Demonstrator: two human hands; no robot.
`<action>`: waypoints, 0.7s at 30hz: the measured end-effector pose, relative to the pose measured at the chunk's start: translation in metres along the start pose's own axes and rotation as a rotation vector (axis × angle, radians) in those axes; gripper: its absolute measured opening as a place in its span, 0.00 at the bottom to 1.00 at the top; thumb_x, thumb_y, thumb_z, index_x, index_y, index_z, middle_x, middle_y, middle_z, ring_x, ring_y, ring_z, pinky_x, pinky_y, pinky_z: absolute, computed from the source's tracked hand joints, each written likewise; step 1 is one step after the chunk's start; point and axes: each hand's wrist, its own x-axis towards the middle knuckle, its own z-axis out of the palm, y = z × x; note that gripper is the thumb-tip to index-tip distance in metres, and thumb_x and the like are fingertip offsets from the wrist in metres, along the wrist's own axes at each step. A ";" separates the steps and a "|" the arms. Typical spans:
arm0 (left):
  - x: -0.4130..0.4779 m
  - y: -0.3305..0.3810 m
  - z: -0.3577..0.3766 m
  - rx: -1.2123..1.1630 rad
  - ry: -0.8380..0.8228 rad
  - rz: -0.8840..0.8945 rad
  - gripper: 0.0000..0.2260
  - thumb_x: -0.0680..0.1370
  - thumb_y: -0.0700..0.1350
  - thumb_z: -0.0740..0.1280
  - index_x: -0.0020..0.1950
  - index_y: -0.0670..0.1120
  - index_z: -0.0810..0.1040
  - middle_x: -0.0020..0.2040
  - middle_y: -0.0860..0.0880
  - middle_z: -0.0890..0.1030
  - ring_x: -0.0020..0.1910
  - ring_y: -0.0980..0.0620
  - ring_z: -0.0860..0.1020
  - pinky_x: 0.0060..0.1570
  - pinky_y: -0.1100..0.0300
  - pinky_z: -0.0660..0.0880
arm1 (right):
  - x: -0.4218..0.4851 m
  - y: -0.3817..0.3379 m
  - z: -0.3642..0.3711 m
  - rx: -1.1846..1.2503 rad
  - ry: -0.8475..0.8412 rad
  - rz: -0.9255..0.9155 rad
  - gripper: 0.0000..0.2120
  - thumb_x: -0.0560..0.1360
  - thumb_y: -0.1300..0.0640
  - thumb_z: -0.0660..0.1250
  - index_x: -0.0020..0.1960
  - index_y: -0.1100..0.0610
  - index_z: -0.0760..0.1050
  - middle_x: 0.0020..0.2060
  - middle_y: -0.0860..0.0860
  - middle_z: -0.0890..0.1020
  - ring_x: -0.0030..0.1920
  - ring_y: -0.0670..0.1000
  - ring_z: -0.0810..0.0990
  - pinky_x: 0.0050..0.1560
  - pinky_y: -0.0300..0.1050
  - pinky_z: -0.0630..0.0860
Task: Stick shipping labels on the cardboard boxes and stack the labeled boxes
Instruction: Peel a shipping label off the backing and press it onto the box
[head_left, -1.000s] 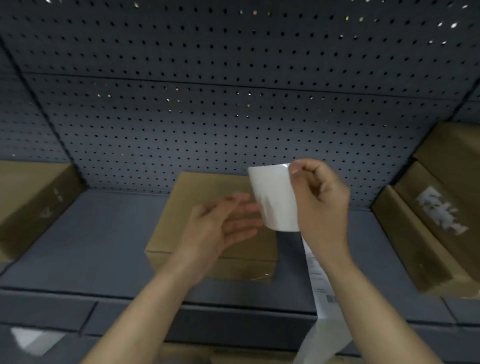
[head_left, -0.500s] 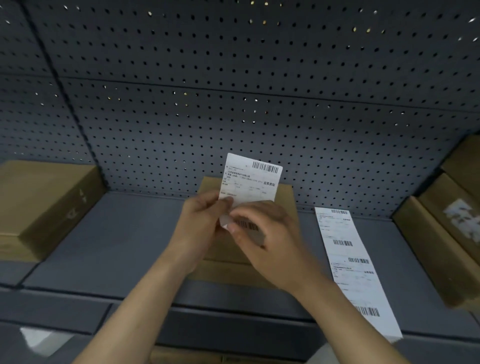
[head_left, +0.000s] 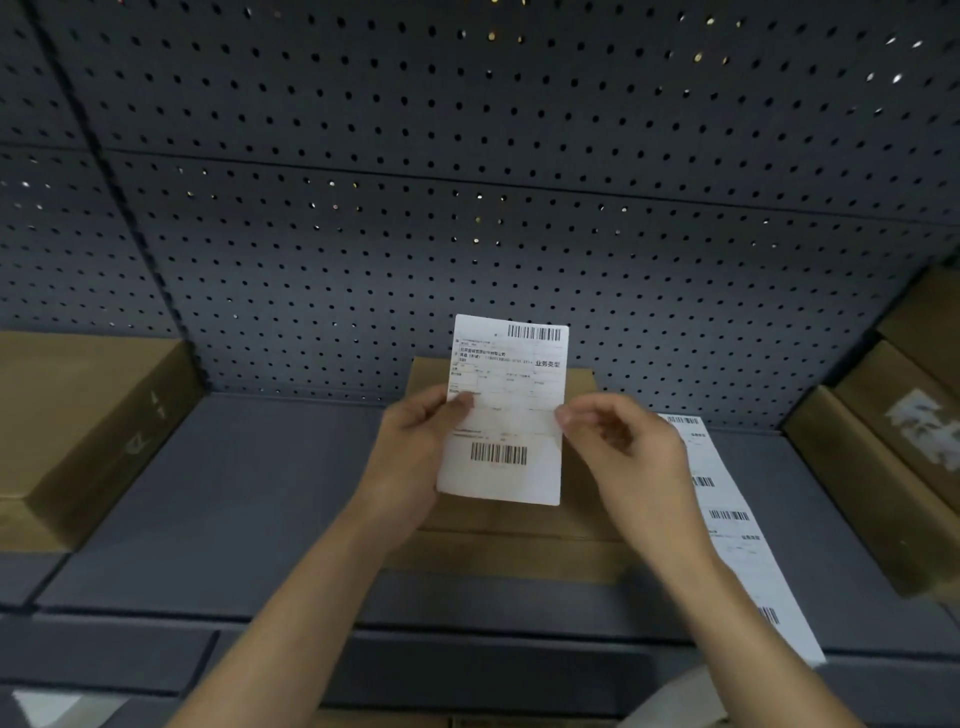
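- The left hand (head_left: 415, 457) and right hand (head_left: 618, 447) are pinching one shipping label (head_left: 506, 410) by its side edges, each grip closed on the paper — printed face toward the camera.
- The label is hovering above an unlabeled cardboard box (head_left: 519, 525) sitting mid-shelf (head_left: 234, 519) against the back edge.
- A strip of labels (head_left: 727, 525) is lying beside it.
- Labeled boxes (head_left: 883, 457) are leaning at the right edge, so sticking this one and stacking it are remaining.

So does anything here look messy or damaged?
Mostly tidy. The one oddity: the label on the box at right looks torn and patchy, unlike the clean label held in both hands. The label strip overhangs the shelf edge.
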 end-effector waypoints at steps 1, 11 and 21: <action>0.000 0.000 0.000 -0.006 -0.012 -0.002 0.09 0.82 0.41 0.63 0.54 0.46 0.83 0.52 0.45 0.86 0.51 0.43 0.84 0.53 0.42 0.80 | 0.005 0.002 0.000 0.067 -0.030 0.075 0.05 0.74 0.54 0.73 0.47 0.55 0.82 0.39 0.47 0.84 0.39 0.44 0.80 0.43 0.32 0.73; 0.008 0.001 -0.013 0.207 -0.121 0.083 0.10 0.82 0.42 0.62 0.55 0.49 0.83 0.52 0.51 0.86 0.53 0.50 0.84 0.55 0.48 0.79 | 0.016 0.005 0.011 0.134 -0.095 0.180 0.05 0.75 0.58 0.72 0.43 0.59 0.83 0.39 0.60 0.84 0.33 0.48 0.75 0.35 0.40 0.73; 0.016 0.005 -0.029 0.508 -0.282 0.251 0.13 0.81 0.39 0.64 0.57 0.57 0.81 0.53 0.62 0.84 0.53 0.61 0.82 0.54 0.66 0.77 | 0.028 0.011 0.006 0.188 -0.149 0.266 0.07 0.74 0.55 0.73 0.46 0.60 0.84 0.43 0.60 0.85 0.38 0.52 0.78 0.38 0.41 0.76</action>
